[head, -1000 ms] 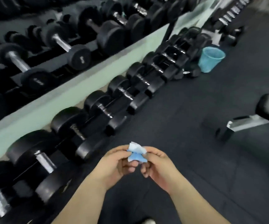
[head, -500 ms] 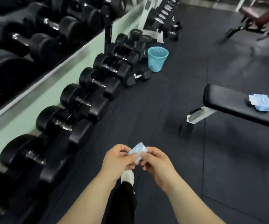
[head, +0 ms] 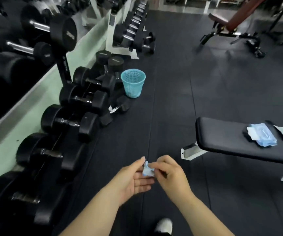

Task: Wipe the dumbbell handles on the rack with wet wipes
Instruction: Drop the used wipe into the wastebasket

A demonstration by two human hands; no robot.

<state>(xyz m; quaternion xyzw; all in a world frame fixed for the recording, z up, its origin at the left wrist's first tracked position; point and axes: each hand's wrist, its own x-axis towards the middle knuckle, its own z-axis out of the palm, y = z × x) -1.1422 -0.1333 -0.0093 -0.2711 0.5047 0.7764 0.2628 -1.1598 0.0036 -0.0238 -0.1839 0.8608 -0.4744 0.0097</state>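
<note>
No legible text, pale markings on dumbbell end caps (head: 70, 35) blurred, white lettering on rack post (head: 64, 65) unreadably small.

Two hands showing: left hand (head: 134, 181), right hand (head: 169, 176) — one crumpled wipe (head: 147, 170) between them. Two benches standing: black flat bench (head: 230, 138), maroon bench (head: 230, 21). One wipe pack (head: 263, 135) lying there. One blue basket (head: 133, 85). Five big dumbbells (head: 67, 122) lying in near row, one small hex dumbbell (head: 115, 109) sitting on floor (head: 171, 99) — farther rows blurring past counting. One white shoe (head: 164, 224) peeking in.
</note>
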